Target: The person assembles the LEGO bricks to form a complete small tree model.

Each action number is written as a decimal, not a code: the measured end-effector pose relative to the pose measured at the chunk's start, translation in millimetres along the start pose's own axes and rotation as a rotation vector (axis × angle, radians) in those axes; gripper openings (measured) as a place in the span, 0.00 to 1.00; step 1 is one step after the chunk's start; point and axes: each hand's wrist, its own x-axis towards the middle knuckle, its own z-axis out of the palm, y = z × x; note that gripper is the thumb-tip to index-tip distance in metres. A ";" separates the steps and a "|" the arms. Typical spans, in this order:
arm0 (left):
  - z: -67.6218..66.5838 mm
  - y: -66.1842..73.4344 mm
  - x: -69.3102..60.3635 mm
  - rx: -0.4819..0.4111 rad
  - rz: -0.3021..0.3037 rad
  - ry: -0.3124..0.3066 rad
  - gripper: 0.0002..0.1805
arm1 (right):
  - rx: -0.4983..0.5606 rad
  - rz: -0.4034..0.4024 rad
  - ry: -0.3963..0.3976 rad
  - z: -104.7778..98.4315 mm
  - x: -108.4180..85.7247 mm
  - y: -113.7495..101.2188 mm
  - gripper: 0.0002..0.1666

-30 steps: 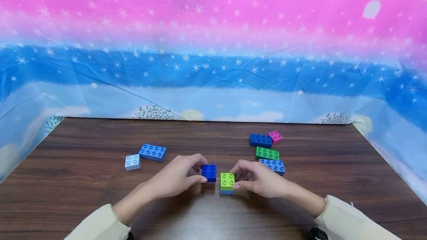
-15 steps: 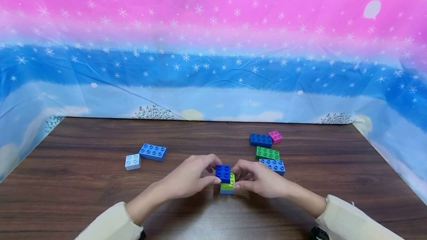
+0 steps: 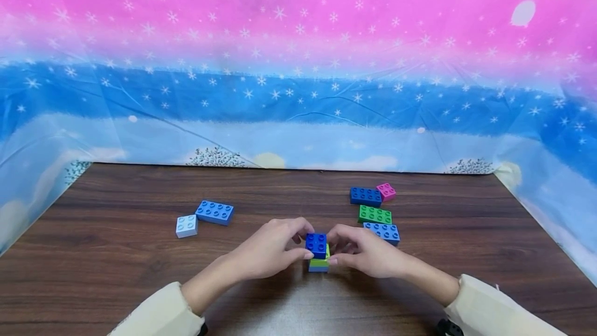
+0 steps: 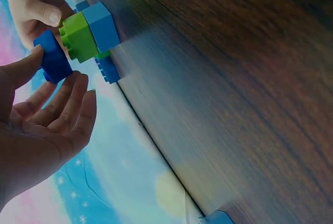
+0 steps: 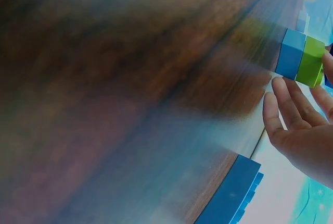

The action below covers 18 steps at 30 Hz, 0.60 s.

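Note:
Between thumb and fingers, my left hand (image 3: 272, 249) pinches a dark blue two-by-two toy building brick (image 3: 316, 245). This brick is above a lime green brick (image 4: 79, 37), slightly tilted, with a narrow gap between them in the left wrist view. Under the lime brick sits a light blue brick (image 4: 103, 26), and the two form a small stack on the table. My right hand (image 3: 368, 250) holds the stack from the right, its thumb and fingers at the lime brick's sides. In the right wrist view, most of the dark blue brick is hidden.
On the wooden table (image 3: 140, 268), a pale blue brick (image 3: 186, 226) and a long blue brick (image 3: 214, 212) lie at left. At right are a navy brick (image 3: 365, 196), a pink brick (image 3: 386, 191), a green brick (image 3: 375, 214) and another blue brick (image 3: 381, 233). A patterned cloth hangs behind.
My left hand has carried the dark blue brick rightward from beside the stack to above the lime brick. The right hand has stayed at the stack.

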 end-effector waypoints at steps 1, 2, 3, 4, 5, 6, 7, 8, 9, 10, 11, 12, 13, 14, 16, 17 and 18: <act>0.3 -0.2 0.1 -0.005 -0.003 0.000 0.13 | 0.003 0.003 -0.003 -0.1 -0.3 0.0 0.14; 0.7 -0.3 0.3 -0.009 -0.004 0.000 0.13 | 0.006 0.007 -0.008 -0.4 -0.6 -0.1 0.14; 1.1 -0.4 0.6 -0.012 -0.004 0.001 0.13 | 0.010 0.012 -0.012 -0.7 -0.8 -0.3 0.15; 1.6 -0.5 0.9 -0.014 -0.003 0.002 0.13 | 0.012 0.015 -0.017 -1.1 -1.2 -0.5 0.15; 2.1 -0.5 1.2 -0.016 -0.001 0.004 0.13 | 0.012 0.015 -0.020 -1.2 -1.3 -0.4 0.16; 2.6 -0.6 1.6 -0.017 0.000 0.004 0.13 | 0.011 0.016 -0.024 -1.5 -1.5 -0.4 0.16; 2.9 -0.5 1.9 -0.019 0.000 0.005 0.13 | 0.010 0.016 -0.026 -1.6 -1.4 -0.1 0.17; 3.4 -0.5 2.3 -0.020 -0.001 0.006 0.13 | 0.008 0.014 -0.028 -1.6 -1.5 0.1 0.17; 4.0 -0.7 2.7 -0.019 -0.002 0.006 0.13 | 0.007 0.013 -0.029 -1.6 -1.6 0.3 0.17; 4.5 -0.9 3.0 -0.019 -0.005 0.006 0.13 | 0.006 0.012 -0.029 -1.6 -1.6 0.5 0.18; 5.0 -1.0 3.4 -0.018 -0.008 0.005 0.13 | 0.005 0.013 -0.030 -1.6 -1.5 0.6 0.18; 5.5 -1.2 3.7 -0.019 -0.011 0.004 0.13 | 0.005 0.018 -0.030 -1.8 -1.5 0.5 0.19; 5.9 -1.2 4.0 -0.020 -0.013 0.004 0.13 | 0.004 0.020 -0.030 -1.7 -1.5 0.3 0.19; 6.4 -1.3 4.3 -0.022 -0.016 0.003 0.13 | 0.003 0.018 -0.030 -1.8 -1.6 0.1 0.20; 6.9 -1.1 4.5 -0.024 -0.019 0.001 0.13 | 0.000 0.019 -0.030 -2.1 -1.7 -0.3 0.20; 7.0 -0.9 4.7 -0.025 -0.020 0.000 0.12 | -0.003 0.017 -0.030 -2.3 -1.8 -0.4 0.21; 7.1 -0.7 4.7 -0.028 -0.020 -0.001 0.12 | -0.005 0.012 -0.031 -2.3 -2.1 -0.4 0.21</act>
